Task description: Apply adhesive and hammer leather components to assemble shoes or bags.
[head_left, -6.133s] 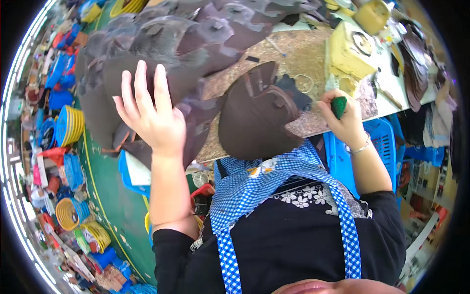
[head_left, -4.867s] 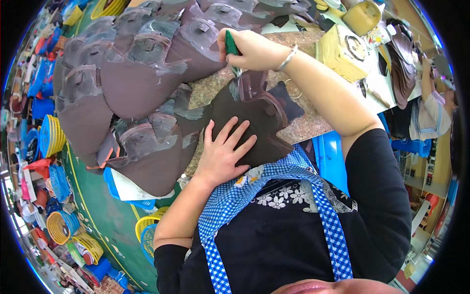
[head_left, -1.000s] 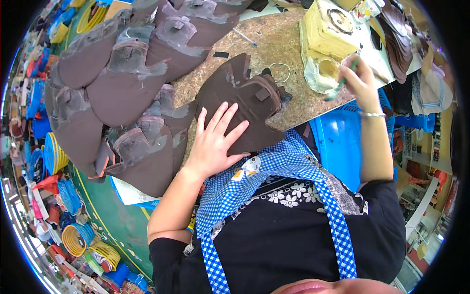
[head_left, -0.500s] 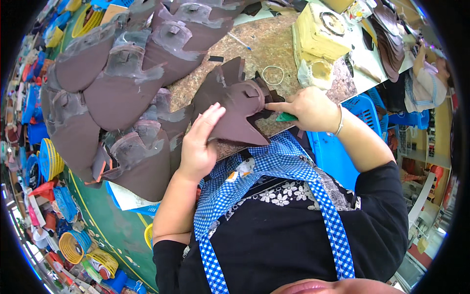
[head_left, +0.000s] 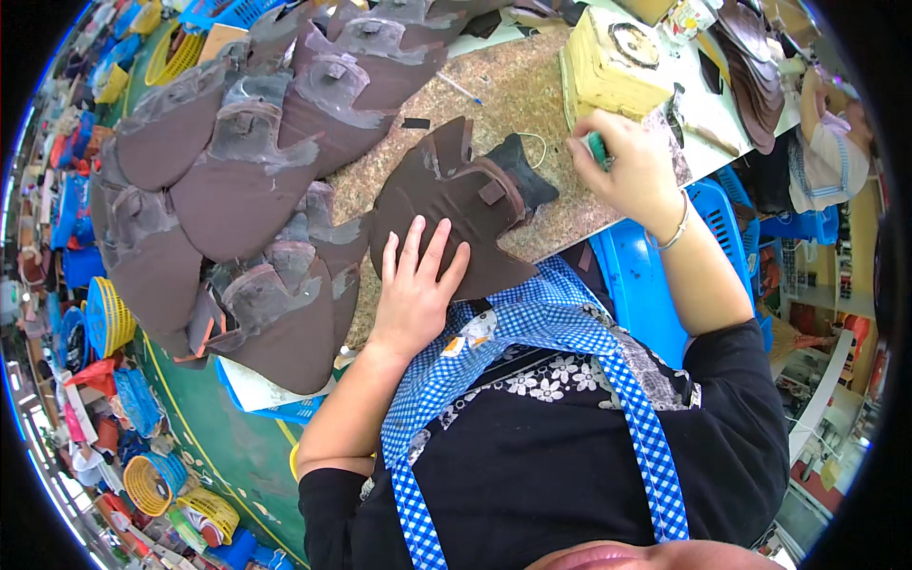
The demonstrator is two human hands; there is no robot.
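Observation:
A dark brown leather-like piece (head_left: 432,190) with a rounded body, pointed wings and a curved seam lies at the table's near edge. On that seam is a small square tab; a dark flap (head_left: 527,179) spreads out beyond it. My left hand (head_left: 418,285) rests flat on the piece, fingers spread. Off to the right, my right hand (head_left: 627,169) is raised beside a yellow-coated block (head_left: 613,71), its fingers curled round a small green object (head_left: 597,149) of unclear kind. It covers the spot where the small cup stood.
Overlapping brown pieces (head_left: 237,180) with grey-smeared edges fill the table's left side. A white pen (head_left: 460,88) and a black strip (head_left: 415,123) lie on the speckled tabletop (head_left: 503,85). Blue crates (head_left: 646,285) stand below right. Another person (head_left: 826,161) is at the far right.
My right hand has left the piece's seam and moved right and away, toward the block. My left hand has slid right onto the piece. The dark flap is now spread outward.

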